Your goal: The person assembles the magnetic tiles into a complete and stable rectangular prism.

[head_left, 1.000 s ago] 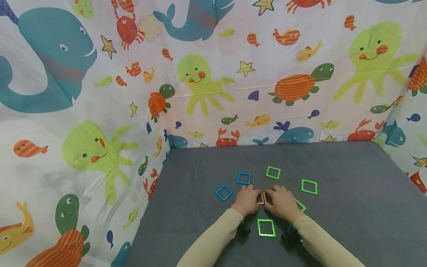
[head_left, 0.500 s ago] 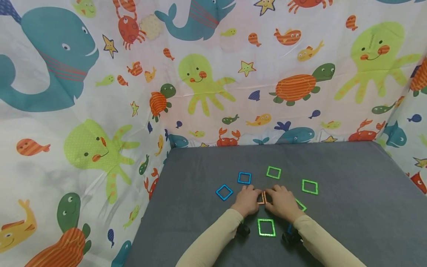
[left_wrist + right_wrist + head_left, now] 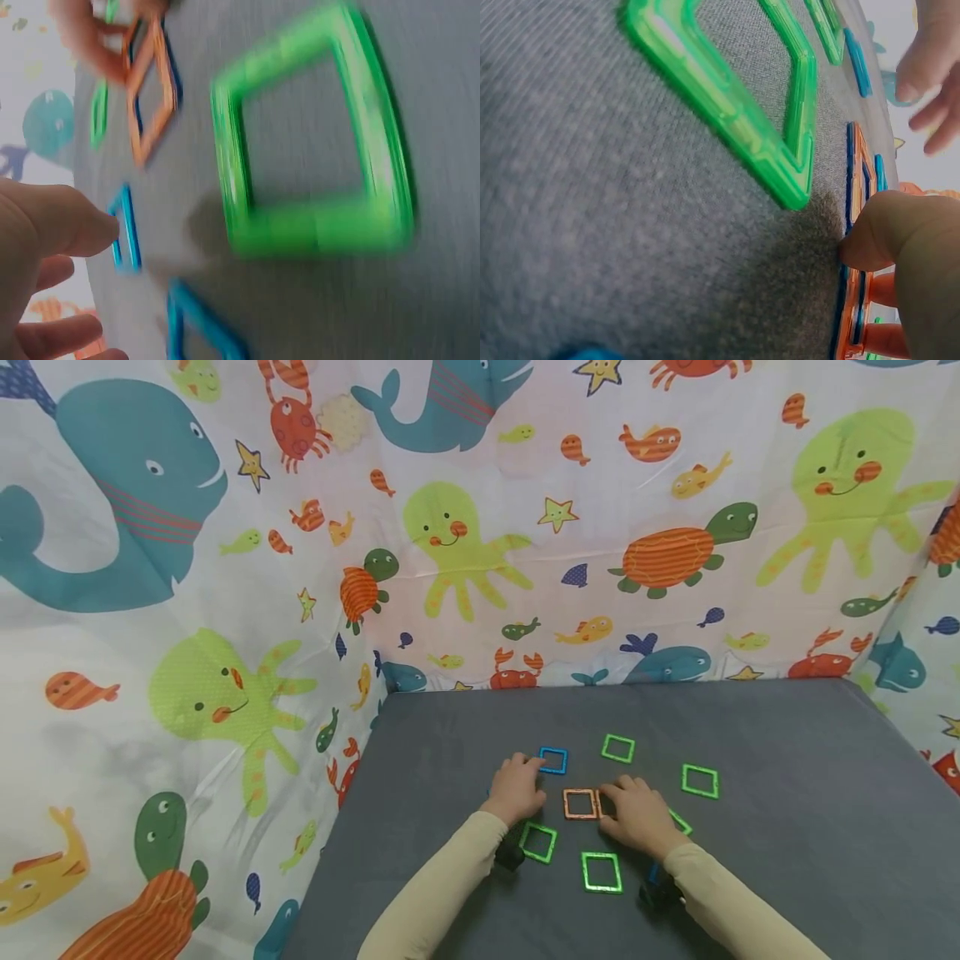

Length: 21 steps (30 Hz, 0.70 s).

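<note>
Two orange square frame tiles lie side by side at the middle of the table. The left orange tile [image 3: 581, 817] is uncovered; the right one is mostly hidden by my right hand [image 3: 636, 814]. In the right wrist view, my right thumb and fingers hold the right orange tile [image 3: 848, 319] by its edges. Dark blue edges show beneath the orange tiles. My left hand [image 3: 516, 789] is beside the far blue square tile [image 3: 553, 772], thumb and fingers spread with nothing between them. A second blue tile [image 3: 206, 326] is mostly hidden by that hand in the head view.
Green square tiles lie around the orange pair: a left one [image 3: 535, 858], a near one [image 3: 602, 890], a far one [image 3: 617, 760] and a right one [image 3: 701, 795]. Another green tile [image 3: 680, 821] is partly behind my right hand. A sea-animal curtain [image 3: 480, 568] borders the grey table [image 3: 450, 735].
My left hand has let go of the left orange tile and moved left and away from me, toward the blue tiles. The right hand has stayed on the right orange tile.
</note>
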Motion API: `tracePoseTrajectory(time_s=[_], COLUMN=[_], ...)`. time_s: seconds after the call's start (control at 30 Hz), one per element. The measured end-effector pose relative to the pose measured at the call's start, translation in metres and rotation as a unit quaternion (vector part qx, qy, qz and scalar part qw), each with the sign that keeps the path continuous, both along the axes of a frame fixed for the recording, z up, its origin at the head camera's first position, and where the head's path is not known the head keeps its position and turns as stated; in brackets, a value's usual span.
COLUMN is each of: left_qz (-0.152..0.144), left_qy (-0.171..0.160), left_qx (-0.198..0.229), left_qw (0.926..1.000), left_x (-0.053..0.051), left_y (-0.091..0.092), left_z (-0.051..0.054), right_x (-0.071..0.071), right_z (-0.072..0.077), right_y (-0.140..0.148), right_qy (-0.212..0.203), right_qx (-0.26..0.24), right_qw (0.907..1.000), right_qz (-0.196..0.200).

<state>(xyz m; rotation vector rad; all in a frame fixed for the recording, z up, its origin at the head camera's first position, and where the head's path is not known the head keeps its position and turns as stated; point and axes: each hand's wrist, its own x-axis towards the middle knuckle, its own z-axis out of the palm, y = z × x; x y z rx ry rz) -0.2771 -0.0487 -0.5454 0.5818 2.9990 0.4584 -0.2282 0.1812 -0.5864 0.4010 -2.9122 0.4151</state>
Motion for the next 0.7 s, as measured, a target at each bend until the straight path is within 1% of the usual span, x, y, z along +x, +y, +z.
tracePoseTrajectory(time_s=[0.13,0.23,0.33,0.4,0.5,0.7], left_qz=[0.043,0.057,0.060,0.061,0.059,0.061], left_qy=[-0.008,-0.021,-0.035,-0.040,-0.040,-0.030], left_qx=[-0.025,-0.046,-0.051,-0.044,-0.040,-0.059], left_qw=[0.9987,0.9971,0.9963,0.9964,0.9966,0.9960], left_x=[-0.009,-0.012,-0.013,-0.013,-0.012,-0.011], left_y=[-0.024,-0.037,-0.043,-0.045,-0.046,-0.044], left_z=[-0.002,-0.006,-0.009,-0.012,-0.015,-0.019], right_x=[0.001,0.002,0.002,0.002,0.003,0.003], right_z=[0.000,0.000,0.002,0.002,0.003,0.003], right_y=[0.001,0.001,0.002,0.003,0.003,0.001], right_qy=[0.000,0.001,-0.001,-0.002,-0.002,-0.002], right_qx=[-0.004,-0.009,-0.011,-0.009,-0.007,-0.010], right_qw=[1.0000,0.9999,0.9999,0.9999,1.0000,0.9999], right_qz=[0.004,0.006,0.005,0.004,0.002,0.004])
